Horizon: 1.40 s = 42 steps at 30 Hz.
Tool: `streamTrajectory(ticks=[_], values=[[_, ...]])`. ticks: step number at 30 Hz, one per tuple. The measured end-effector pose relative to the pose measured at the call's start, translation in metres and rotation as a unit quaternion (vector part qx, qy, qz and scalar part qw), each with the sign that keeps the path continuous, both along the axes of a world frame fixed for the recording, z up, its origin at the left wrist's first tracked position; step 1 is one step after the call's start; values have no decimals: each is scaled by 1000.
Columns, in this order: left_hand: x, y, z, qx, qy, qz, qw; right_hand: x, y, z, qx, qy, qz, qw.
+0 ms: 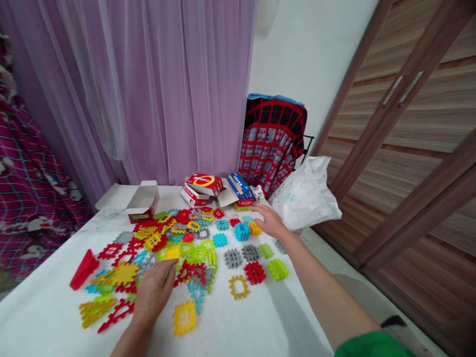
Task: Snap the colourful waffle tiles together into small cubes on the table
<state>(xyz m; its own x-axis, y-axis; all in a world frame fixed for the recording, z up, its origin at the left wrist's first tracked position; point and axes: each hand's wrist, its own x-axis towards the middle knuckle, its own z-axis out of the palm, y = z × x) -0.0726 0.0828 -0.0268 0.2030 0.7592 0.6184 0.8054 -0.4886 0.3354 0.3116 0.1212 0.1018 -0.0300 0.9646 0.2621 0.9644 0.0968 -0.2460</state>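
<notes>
a: how many hands on the table?
b: two. left hand lies palm down on the tile pile near the front edge, fingertips on one yellow tile; grip unclear.
a: and the right hand?
b: spread wide, empty, beside one orange piece and one blue cube near the far right corner; two grey tiles closer in.

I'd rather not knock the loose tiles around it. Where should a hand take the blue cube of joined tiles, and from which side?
Probably from above, pinching its two opposite upright faces. The blue cube stands taller than the flat tiles around it, so its sides are free up high; the right hand is nearest.
</notes>
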Motion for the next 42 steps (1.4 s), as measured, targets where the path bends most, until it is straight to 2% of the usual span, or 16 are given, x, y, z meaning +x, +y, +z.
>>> streamTrajectory(ticks=[2,5,7,10,14,19,24,27,32,37,42], values=[[2,-3,2,-12,5,4,1000,-23,-18,-14,75,134,18,988],[6,-8,4,-30,14,9,999,-66,-49,-41,145,321,24,936],[8,-10,5,-41,20,7,999,-96,-69,-59,160,400,11,902],[10,-13,6,-47,25,10,999,-133,-91,-79,161,443,19,882],[9,-15,7,-33,17,24,999,-157,-106,-94,179,404,52,896],[9,-12,7,-12,33,107,994,-161,-111,-96,188,359,82,910],[12,-11,7,-70,83,144,984,-156,-111,-89,198,360,72,909],[14,-12,9,-85,76,139,984,-152,-110,-84,208,361,74,906],[13,-13,12,-72,16,112,991,-145,-109,-79,219,362,65,904],[11,-11,18,-76,-38,112,990,-144,-107,-79,225,358,64,904],[14,-8,30,-120,-128,110,978,-145,-106,-83,224,351,79,906]])
